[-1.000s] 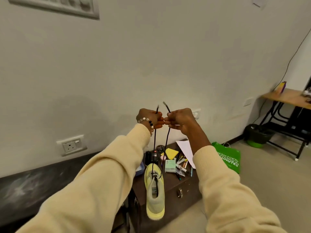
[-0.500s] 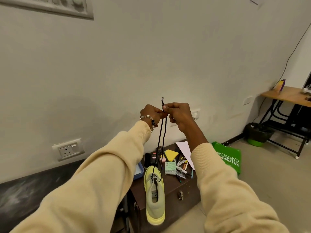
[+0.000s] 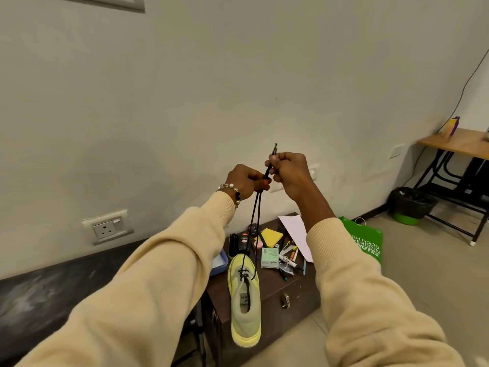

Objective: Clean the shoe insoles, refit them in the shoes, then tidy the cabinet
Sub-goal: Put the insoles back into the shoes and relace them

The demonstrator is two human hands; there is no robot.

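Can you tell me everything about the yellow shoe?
The shoe is a pale yellow sneaker of soft-looking fabric, with a brighter yellow sole, a greyish lining and a small label inside. Its heel points toward the camera, toe toward the wall. Black laces run through its front eyelets and rise to the left hand and right hand, which pinch them together. Whether it hangs from them or rests on the cabinet cannot be told.
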